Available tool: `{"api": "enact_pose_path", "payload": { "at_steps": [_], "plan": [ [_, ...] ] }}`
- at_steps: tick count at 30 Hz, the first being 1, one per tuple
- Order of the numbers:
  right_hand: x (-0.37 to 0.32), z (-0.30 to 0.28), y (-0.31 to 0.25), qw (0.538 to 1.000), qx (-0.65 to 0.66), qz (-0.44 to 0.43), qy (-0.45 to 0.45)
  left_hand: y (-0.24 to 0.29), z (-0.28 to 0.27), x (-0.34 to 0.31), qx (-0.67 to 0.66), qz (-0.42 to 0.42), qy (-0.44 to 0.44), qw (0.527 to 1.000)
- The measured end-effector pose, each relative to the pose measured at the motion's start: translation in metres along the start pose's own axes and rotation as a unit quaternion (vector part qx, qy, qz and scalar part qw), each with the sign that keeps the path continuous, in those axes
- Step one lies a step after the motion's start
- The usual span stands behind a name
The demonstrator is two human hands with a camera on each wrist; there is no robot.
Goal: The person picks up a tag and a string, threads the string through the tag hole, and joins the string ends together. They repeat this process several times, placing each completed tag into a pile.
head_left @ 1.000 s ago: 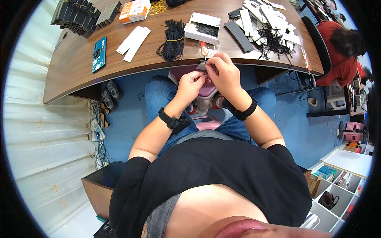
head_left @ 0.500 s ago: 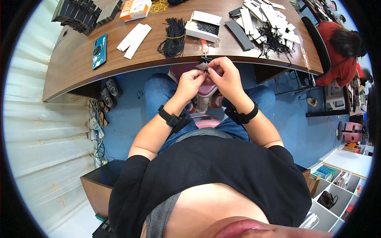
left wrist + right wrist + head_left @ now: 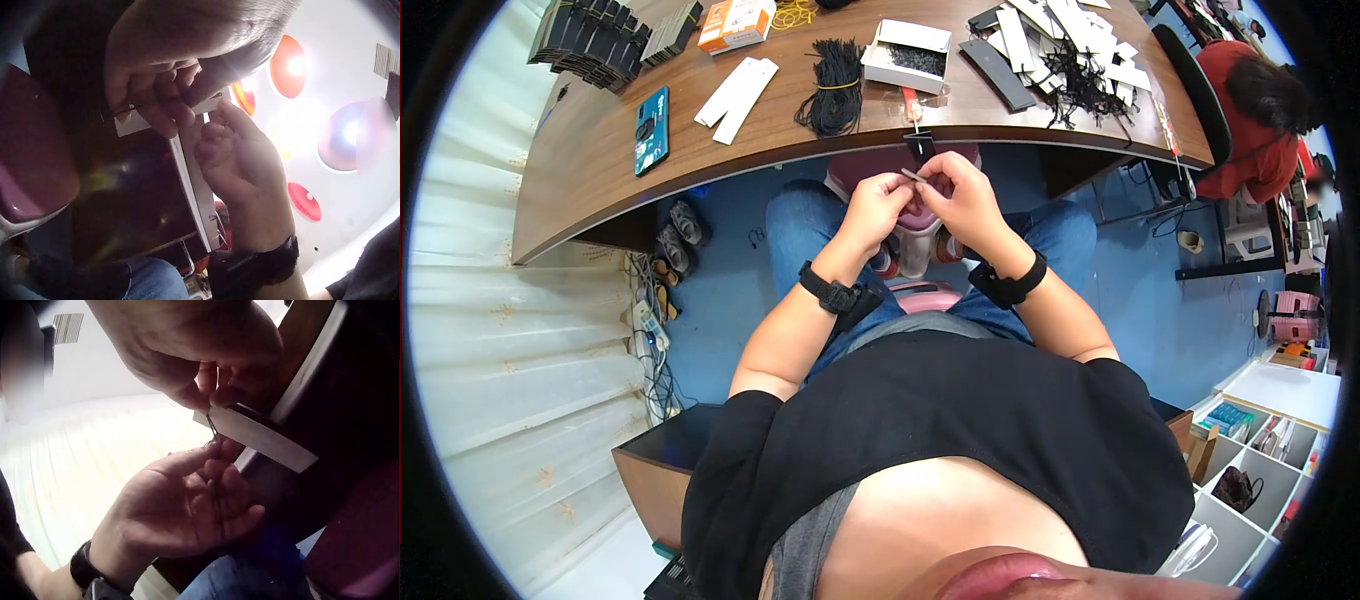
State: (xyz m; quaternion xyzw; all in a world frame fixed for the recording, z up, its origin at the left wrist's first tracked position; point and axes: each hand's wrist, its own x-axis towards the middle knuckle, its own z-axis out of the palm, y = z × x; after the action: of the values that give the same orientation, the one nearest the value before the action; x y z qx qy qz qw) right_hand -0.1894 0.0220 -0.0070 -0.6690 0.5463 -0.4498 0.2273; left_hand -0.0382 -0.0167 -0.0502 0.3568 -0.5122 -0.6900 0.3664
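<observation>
Both hands meet over the lap, just off the table's front edge. My right hand pinches one end of a narrow card tag, pale on one face and dark on the other. A thin black cord runs from the tag's pinched end to my left hand. Thumb and fingertips of the left hand pinch that cord, and its other fingers curl loosely below in the right wrist view. The tag's far end sticks out past the fingers. Fingers hide part of the cord and the pinched end.
On the table lie a bundle of black cords, an open white box of small black pieces, white strips, a heap of tags and a blue phone. A person in red sits at the right.
My right hand has come down from its higher position of a second ago. The tag's dark face now shows more plainly beyond the fingertips. Both hands stay close together.
</observation>
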Motion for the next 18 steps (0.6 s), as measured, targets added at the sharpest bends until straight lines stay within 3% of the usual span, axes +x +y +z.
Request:
{"api": "enact_pose_path", "payload": {
  "at_steps": [3, 4, 5, 7, 8, 12, 15, 18],
  "plan": [
    [-0.003, 0.001, 0.011, 0.992, 0.088, 0.081, -0.036, -0.004, -0.005, 0.000, 0.022, -0.012, -0.009, 1.000],
    [0.000, 0.000, 0.008, 0.964, 0.210, 0.158, -0.028, -0.004, -0.005, -0.001, 0.034, -0.019, -0.010, 0.999],
    [0.003, 0.001, 0.007, 0.973, 0.182, 0.143, 0.013, -0.004, -0.006, -0.003, 0.033, -0.031, -0.013, 0.999],
    [0.010, 0.002, 0.009, 0.973, 0.191, 0.128, 0.022, 0.005, -0.003, -0.008, 0.031, -0.055, -0.021, 0.998],
    [0.013, 0.000, 0.010, 0.983, 0.131, 0.126, 0.017, 0.008, -0.003, -0.010, 0.045, -0.050, -0.028, 0.997],
    [0.014, 0.002, 0.013, 0.971, 0.177, 0.138, 0.087, 0.007, -0.014, -0.018, 0.030, -0.051, -0.038, 0.997],
    [0.017, 0.002, 0.012, 0.925, 0.311, 0.211, 0.061, 0.006, -0.022, -0.020, 0.003, -0.054, -0.030, 0.998],
    [0.016, 0.007, 0.004, 0.942, 0.262, 0.209, 0.020, 0.008, -0.022, -0.020, 0.003, -0.053, -0.028, 0.998]
  ]
}}
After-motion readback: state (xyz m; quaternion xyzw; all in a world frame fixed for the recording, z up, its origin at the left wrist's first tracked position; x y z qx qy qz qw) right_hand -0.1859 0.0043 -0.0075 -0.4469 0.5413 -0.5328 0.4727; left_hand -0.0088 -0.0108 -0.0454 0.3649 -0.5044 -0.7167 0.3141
